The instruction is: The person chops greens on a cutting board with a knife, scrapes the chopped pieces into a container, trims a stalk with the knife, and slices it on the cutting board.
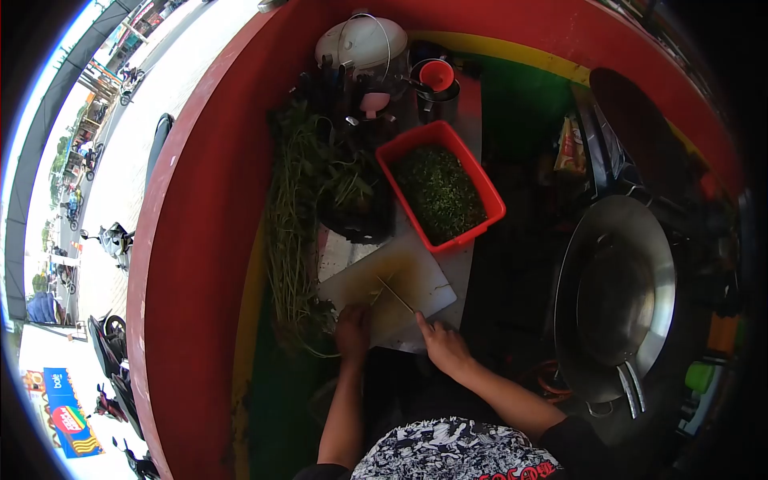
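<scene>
My right hand [446,346] is closed around the handle of a knife [395,294], its blade slanting up and left over a white cutting board [432,293]. On the board's left edge rests my left hand [352,330], fingers curled. Just beyond its fingertips lies a small yellow-green piece [374,297] close to the blade; what the fingers hold is too small to make out. Behind the board stands a red plastic basin [490,192] filled with chopped greens [440,192]. Long green stalks [288,232] with leaves lie along the left side.
A dark plastic bag [360,216] sits between stalks and basin. Farther back are a white-lidded bucket [364,40] and a metal container with a red cup [436,75]. To the right stands a large wok [616,296]. A red wall [200,200] curves around the left and back.
</scene>
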`<action>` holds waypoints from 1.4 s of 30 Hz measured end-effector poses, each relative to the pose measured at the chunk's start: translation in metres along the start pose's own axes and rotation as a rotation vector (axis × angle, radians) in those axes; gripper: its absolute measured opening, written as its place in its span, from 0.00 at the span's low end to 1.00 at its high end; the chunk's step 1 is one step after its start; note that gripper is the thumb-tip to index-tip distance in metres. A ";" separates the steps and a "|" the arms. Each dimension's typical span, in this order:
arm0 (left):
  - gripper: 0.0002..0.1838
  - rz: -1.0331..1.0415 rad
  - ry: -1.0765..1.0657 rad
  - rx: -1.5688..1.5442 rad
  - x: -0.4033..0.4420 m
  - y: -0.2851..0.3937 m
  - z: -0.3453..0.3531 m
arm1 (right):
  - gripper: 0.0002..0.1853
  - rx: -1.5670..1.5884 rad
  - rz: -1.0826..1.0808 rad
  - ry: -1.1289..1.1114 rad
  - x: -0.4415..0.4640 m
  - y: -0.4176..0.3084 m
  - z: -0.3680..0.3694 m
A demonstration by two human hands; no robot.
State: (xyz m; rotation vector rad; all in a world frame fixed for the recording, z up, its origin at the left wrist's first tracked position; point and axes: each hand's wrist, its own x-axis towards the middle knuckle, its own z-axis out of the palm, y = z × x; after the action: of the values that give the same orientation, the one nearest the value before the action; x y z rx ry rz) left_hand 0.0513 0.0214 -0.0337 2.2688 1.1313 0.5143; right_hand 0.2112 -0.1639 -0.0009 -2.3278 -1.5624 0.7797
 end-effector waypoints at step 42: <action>0.13 -0.396 0.248 -0.268 -0.053 -0.034 -0.075 | 0.23 0.113 -0.189 0.352 0.035 -0.011 0.024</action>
State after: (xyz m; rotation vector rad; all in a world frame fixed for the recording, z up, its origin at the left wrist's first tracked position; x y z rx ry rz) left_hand -0.0414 0.0177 -0.0011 1.7294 1.4908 0.7465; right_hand 0.1993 -0.1299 -0.0257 -2.0622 -1.5078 0.3781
